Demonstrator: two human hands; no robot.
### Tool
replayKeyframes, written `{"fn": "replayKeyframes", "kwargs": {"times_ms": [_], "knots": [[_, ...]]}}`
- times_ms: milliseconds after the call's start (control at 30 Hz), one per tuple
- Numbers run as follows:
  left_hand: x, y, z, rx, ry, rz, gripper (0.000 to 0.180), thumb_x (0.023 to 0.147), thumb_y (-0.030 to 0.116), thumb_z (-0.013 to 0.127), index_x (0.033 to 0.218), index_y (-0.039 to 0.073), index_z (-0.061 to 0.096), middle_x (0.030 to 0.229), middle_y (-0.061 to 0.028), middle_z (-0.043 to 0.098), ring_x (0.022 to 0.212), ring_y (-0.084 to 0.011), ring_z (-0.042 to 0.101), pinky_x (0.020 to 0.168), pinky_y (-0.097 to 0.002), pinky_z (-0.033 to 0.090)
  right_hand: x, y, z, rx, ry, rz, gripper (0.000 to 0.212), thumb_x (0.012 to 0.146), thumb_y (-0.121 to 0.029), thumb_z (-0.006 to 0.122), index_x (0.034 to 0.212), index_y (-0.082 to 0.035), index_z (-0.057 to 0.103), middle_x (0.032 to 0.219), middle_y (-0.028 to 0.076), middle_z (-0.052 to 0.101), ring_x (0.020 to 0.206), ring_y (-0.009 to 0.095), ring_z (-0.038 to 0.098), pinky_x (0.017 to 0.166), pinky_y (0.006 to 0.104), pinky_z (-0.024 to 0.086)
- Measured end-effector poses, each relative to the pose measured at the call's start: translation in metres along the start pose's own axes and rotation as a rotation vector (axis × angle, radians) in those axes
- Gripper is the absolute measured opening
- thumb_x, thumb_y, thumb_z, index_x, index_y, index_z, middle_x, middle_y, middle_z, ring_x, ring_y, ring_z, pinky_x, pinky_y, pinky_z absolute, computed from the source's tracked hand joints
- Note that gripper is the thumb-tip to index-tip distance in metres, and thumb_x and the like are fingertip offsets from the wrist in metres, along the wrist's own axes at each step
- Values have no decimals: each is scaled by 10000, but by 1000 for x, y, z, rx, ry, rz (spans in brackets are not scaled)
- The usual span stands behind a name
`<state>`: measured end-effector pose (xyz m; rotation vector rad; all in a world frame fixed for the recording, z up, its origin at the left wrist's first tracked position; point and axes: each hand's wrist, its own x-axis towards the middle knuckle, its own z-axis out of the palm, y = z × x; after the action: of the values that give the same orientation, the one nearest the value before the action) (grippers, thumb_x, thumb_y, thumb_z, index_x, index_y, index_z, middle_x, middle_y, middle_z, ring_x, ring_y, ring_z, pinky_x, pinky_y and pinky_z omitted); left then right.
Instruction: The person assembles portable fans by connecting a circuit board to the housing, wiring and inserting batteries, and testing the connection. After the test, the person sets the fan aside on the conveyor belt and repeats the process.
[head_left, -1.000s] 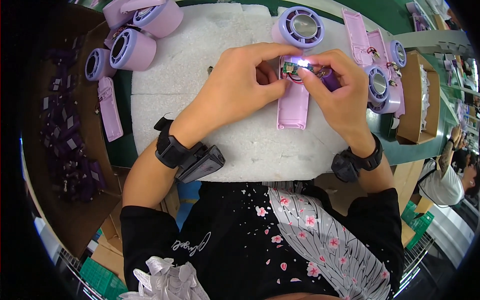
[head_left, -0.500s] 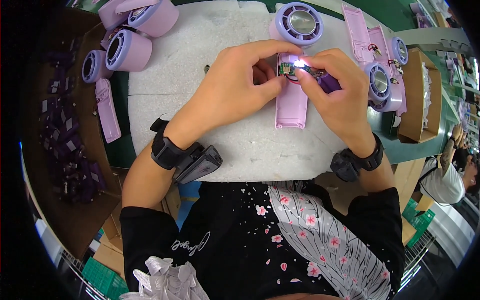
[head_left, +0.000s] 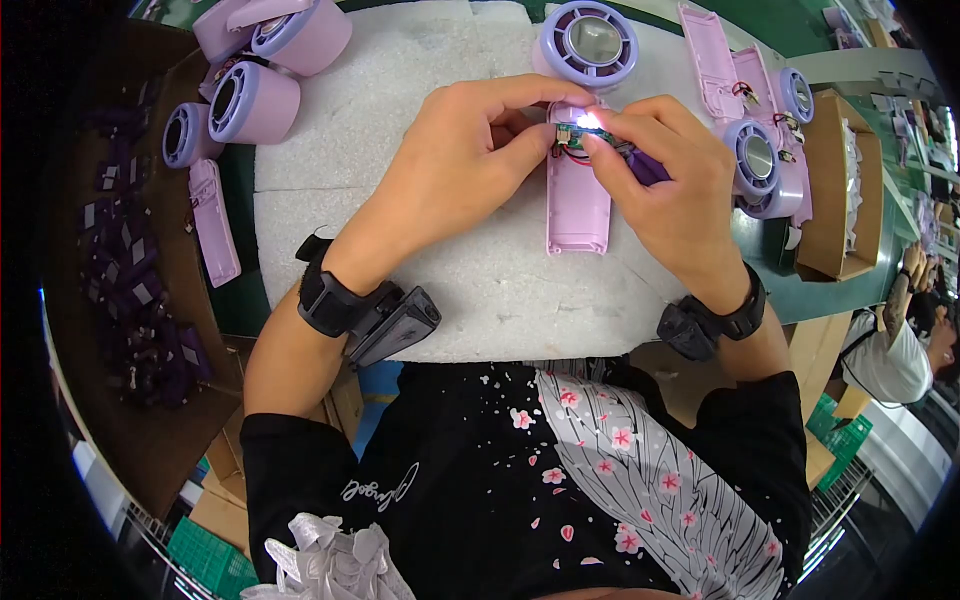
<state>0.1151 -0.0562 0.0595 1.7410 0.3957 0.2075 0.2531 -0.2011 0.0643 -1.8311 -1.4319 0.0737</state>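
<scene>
A pink handle shell (head_left: 578,215) lies open side up on the white foam mat, below a round lilac fan head (head_left: 588,45). Across its upper part sits a small green circuit board (head_left: 570,138) with a bright white light glowing on it and red and black wires beneath. My right hand (head_left: 672,175) pinches the board's right end between thumb and index finger. A purple wrapped battery (head_left: 647,168) shows under that hand's fingers. My left hand (head_left: 455,150) grips the shell's upper end, its thumb tip at the board's left end and its index finger near the fan head.
White foam mat (head_left: 400,290) covers the bench. More fan heads (head_left: 255,103) and a handle shell (head_left: 213,225) lie left, beside a carton (head_left: 195,400) of purple batteries. At right are fan parts (head_left: 757,160) and a cardboard box (head_left: 845,265). A person (head_left: 885,350) is at far right.
The shell, fan head and board have shifted slightly left and up with my hands. The board looks tilted more edge-on, and its light is still lit.
</scene>
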Motion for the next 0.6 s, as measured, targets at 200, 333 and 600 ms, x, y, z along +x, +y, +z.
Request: {"fn": "replayKeyframes", "kwargs": {"times_ms": [200,333,600], "knots": [[1,1,0,86,74,67,327,841,8,556,1116,91,712,885,-115,706,706,-148,656,660,-273,521,3,5,2,21,45,-18,192,772,-79,749,932,-21,660,823,52,647,659,134,602,604,243,465],[4,0,-3,254,64,277,349,816,18,557,1107,118,722,941,-135,708,722,-206,669,669,-294,522,7,4,1,90,-15,79,190,779,-86,742,912,-15,625,806,37,635,681,91,582,617,229,456],[8,-3,-7,188,20,203,352,786,39,581,1100,110,723,982,-132,674,796,-236,655,712,-306,516,12,2,-14,277,-379,365,305,778,-74,725,1041,-21,578,878,-6,582,724,31,491,646,202,426]]}}
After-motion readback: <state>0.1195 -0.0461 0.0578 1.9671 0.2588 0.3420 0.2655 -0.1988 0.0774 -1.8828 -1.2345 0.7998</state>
